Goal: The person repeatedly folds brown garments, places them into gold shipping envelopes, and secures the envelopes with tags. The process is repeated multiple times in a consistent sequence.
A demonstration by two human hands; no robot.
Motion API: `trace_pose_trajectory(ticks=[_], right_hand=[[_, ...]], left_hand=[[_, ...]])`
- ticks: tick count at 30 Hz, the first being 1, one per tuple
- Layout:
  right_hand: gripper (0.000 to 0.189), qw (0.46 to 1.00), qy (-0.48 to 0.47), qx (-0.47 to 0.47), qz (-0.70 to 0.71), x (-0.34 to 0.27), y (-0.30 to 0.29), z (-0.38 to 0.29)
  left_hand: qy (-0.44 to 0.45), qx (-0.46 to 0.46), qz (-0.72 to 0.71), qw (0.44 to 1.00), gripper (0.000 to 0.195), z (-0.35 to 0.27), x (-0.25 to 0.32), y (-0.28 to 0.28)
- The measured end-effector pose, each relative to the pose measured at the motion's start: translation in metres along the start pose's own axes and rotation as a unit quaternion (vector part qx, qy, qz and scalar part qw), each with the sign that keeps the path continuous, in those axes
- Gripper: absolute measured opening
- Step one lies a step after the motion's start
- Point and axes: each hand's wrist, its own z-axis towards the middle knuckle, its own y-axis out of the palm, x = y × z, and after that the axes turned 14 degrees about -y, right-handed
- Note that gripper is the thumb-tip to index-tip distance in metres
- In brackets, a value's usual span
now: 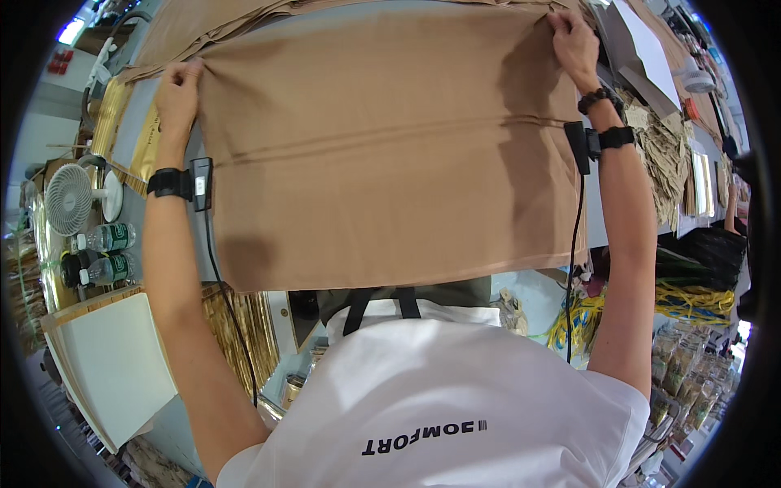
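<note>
A wide piece of brown fabric [390, 183] is spread over the table before me, with two faint crease lines running across it. My left hand [180, 91] pinches its far left corner, where small folds pull outward. At the far right corner my right hand [573, 43] grips the cloth between thumb and fingers. The fabric's near edge hangs at the table's front, close to my waist. More brown fabric [256, 24] lies bunched beyond the far edge. Both wrists carry black straps with cabled devices.
On the left stand a white fan [70, 199] and plastic bottles [110, 236], with gold sheets [110, 116] further back. At right are a folded white board [647, 55], crumpled brown paper pieces [656, 152] and yellow-blue strands [695, 304]. A large white panel [113, 366] leans at lower left.
</note>
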Motion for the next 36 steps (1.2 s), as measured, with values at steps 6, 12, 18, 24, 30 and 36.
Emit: trace_pose_trajectory(ticks=[6, 12, 18, 24, 30, 36], right_hand=[[0.023, 0.983, -0.034, 0.08, 0.162, -0.033, -0.112, -0.059], [0.007, 0.966, 0.009, -0.056, 0.253, -0.079, -0.193, -0.191], [0.023, 0.929, 0.024, -0.29, 0.231, -0.09, -0.211, -0.218], [0.051, 0.961, -0.071, -0.249, 0.096, -0.101, -0.124, -0.216], [0.052, 0.957, -0.12, -0.262, -0.009, -0.081, -0.089, -0.184], [0.028, 0.986, 0.004, -0.157, 0.049, -0.03, -0.108, -0.128]], left_hand=[[0.08, -0.016, -0.277, 0.957, 0.03, -0.067, 0.009, -0.066], [0.049, -0.152, -0.255, 0.954, 0.035, -0.191, -0.057, -0.14], [-0.015, -0.171, 0.069, 0.983, 0.045, -0.24, -0.064, -0.141], [0.11, -0.147, 0.274, 0.944, 0.058, -0.235, -0.048, -0.092], [0.039, -0.112, 0.191, 0.974, 0.062, -0.228, -0.058, -0.073], [-0.206, -0.135, 0.075, 0.966, 0.043, -0.234, -0.072, -0.09]])
